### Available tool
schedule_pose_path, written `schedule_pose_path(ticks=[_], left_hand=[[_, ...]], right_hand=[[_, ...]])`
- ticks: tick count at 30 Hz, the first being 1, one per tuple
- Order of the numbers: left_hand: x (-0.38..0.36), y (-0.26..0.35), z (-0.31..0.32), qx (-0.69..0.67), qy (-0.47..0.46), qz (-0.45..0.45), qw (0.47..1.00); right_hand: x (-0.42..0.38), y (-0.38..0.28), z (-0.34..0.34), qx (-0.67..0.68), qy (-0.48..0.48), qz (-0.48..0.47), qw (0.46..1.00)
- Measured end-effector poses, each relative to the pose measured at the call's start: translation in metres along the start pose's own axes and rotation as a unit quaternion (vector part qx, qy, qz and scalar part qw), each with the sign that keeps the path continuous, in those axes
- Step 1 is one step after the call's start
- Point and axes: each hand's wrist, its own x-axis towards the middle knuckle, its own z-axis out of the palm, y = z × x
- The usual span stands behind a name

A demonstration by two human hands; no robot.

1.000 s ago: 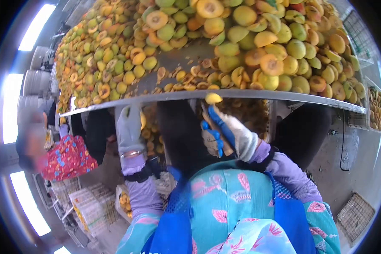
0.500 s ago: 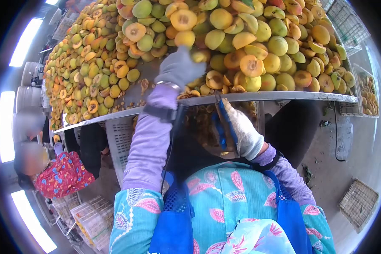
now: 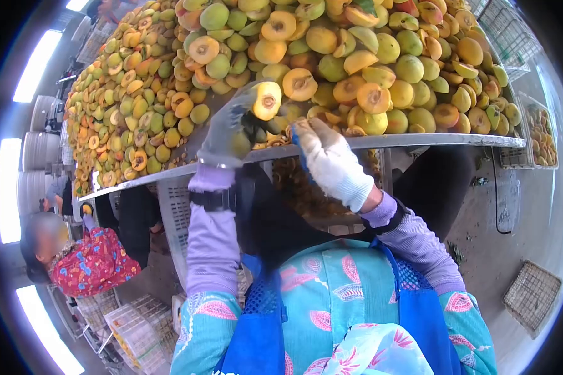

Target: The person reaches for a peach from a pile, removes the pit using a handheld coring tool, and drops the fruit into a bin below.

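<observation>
My left hand (image 3: 222,128), in a grey glove, is at the table's near edge with its fingers closed around a peach half (image 3: 268,100). The cut face, showing a brown hollow, is turned up and to the right. A blurred yellowish patch shows in the palm; I cannot make out what it is. My right hand (image 3: 334,159), in a white knit glove, grips a blue-handled, pliers-like tool (image 3: 303,147), mostly hidden by the fingers. Its fingertips are just right of the left hand. Beyond both hands lies a heap of halved and whole peaches (image 3: 373,97).
A metal rim (image 3: 413,141) edges the table. Under it stands a crate (image 3: 177,209) and a bin of cut pieces (image 3: 294,194). A filled crate (image 3: 543,137) is at the right; another crate (image 3: 532,297) lies on the floor. A person in red floral clothing (image 3: 97,262) works at left.
My left hand has drawn back from the heap toward me and now holds a peach half. My right hand has risen with the tool to the table edge, close to the left.
</observation>
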Motion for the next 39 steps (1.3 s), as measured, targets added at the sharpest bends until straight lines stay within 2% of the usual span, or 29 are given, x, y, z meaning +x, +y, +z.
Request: schedule_pose_path(ticks=[1, 2, 3, 6, 7, 10, 14, 16, 17, 18, 19, 20, 21, 22, 23, 24, 25, 26, 28, 29, 30, 32, 33, 34, 36, 37, 38, 39], left_hand=[[-0.012, -0.003, 0.005, 0.273, 0.035, 0.17, 0.946], [-0.027, -0.001, 0.015, 0.52, 0.067, 0.319, 0.79], [-0.05, 0.016, 0.045, 0.481, 0.137, 0.332, 0.799], [-0.043, -0.004, 0.04, 0.462, 0.143, 0.358, 0.798], [-0.043, -0.011, 0.04, 0.487, 0.175, 0.357, 0.778], [-0.041, -0.006, 0.045, 0.454, 0.158, 0.345, 0.806], [-0.04, -0.01, 0.037, 0.478, 0.118, 0.362, 0.791], [-0.04, -0.01, 0.041, 0.359, 0.099, 0.34, 0.864], [-0.04, -0.009, 0.044, 0.359, 0.099, 0.339, 0.864], [-0.039, -0.008, 0.048, 0.259, 0.07, 0.313, 0.911], [-0.038, -0.007, 0.052, 0.156, 0.04, 0.282, 0.946], [-0.033, -0.014, 0.051, 0.156, 0.038, 0.281, 0.946], [-0.027, -0.026, 0.048, 0.213, 0.082, 0.282, 0.932], [-0.022, -0.035, 0.045, 0.269, 0.127, 0.282, 0.912], [-0.021, -0.037, 0.049, 0.269, 0.127, 0.282, 0.912], [-0.021, -0.041, 0.056, 0.273, 0.163, 0.321, 0.892], [-0.022, -0.044, 0.059, 0.277, 0.198, 0.355, 0.871], [-0.023, -0.05, 0.055, 0.278, 0.197, 0.35, 0.872], [-0.017, -0.057, 0.043, 0.215, 0.154, 0.285, 0.921], [-0.017, -0.05, 0.047, 0.135, 0.126, 0.256, 0.949], [-0.018, -0.042, 0.05, 0.136, 0.127, 0.258, 0.948], [-0.026, -0.023, 0.058, 0.048, 0.044, 0.209, 0.976], [-0.029, -0.014, 0.059, 0.095, 0.041, 0.164, 0.981], [-0.031, -0.007, 0.066, 0.095, 0.042, 0.164, 0.981], [-0.033, 0.001, 0.082, 0.108, 0.175, 0.11, 0.972], [-0.028, 0.001, 0.075, 0.04, 0.132, 0.104, 0.985], [-0.026, 0.009, 0.071, 0.039, 0.129, 0.107, 0.985], [-0.027, 0.018, 0.07, 0.129, 0.067, 0.139, 0.98]], right_hand=[[-0.001, -0.012, -0.002, -0.047, -0.037, -0.008, 0.998], [0.0, -0.011, 0.001, -0.049, -0.046, -0.007, 0.998], [0.001, -0.01, 0.004, -0.05, -0.069, 0.003, 0.996], [0.001, -0.011, 0.006, -0.06, -0.086, 0.02, 0.994], [-0.002, -0.015, 0.004, -0.039, -0.087, 0.012, 0.995], [-0.003, -0.016, 0.002, -0.008, -0.081, -0.003, 0.997], [-0.003, -0.01, -0.003, 0.003, -0.109, -0.026, 0.994], [-0.002, -0.01, -0.008, -0.001, -0.134, -0.016, 0.991], [-0.001, -0.011, -0.009, -0.006, -0.157, -0.007, 0.988], [-0.002, -0.006, -0.007, -0.005, -0.155, -0.006, 0.988], [-0.004, 0.002, 0.0, 0.013, -0.123, -0.031, 0.992], [-0.007, 0.006, 0.006, 0.03, -0.092, -0.056, 0.994], [-0.012, -0.014, 0.005, 0.167, -0.131, 0.091, 0.973], [-0.012, -0.012, 0.006, 0.167, -0.131, 0.091, 0.973], [-0.011, -0.009, 0.008, 0.227, -0.139, 0.159, 0.951], [-0.01, -0.006, 0.009, 0.285, -0.146, 0.226, 0.92], [-0.009, -0.004, 0.005, 0.264, -0.159, 0.204, 0.929], [-0.008, -0.002, 0.006, 0.301, -0.152, 0.256, 0.906], [-0.016, 0.0, 0.005, 0.36, -0.208, 0.29, 0.862], [-0.018, 0.001, 0.007, 0.456, -0.23, 0.306, 0.804], [-0.015, 0.001, 0.007, 0.456, -0.232, 0.304, 0.804], [-0.013, 0.003, 0.007, 0.449, -0.174, 0.295, 0.825], [-0.015, 0.003, 0.011, 0.45, -0.173, 0.299, 0.823], [-0.014, 0.0, 0.017, 0.416, -0.143, 0.306, 0.844], [-0.014, -0.004, 0.025, 0.343, -0.084, 0.316, 0.88], [-0.023, -0.007, 0.019, 0.449, -0.159, 0.278, 0.834], [-0.018, -0.016, 0.003, 0.565, -0.258, 0.33, 0.711], [-0.017, -0.014, 0.001, 0.595, -0.27, 0.326, 0.683]])
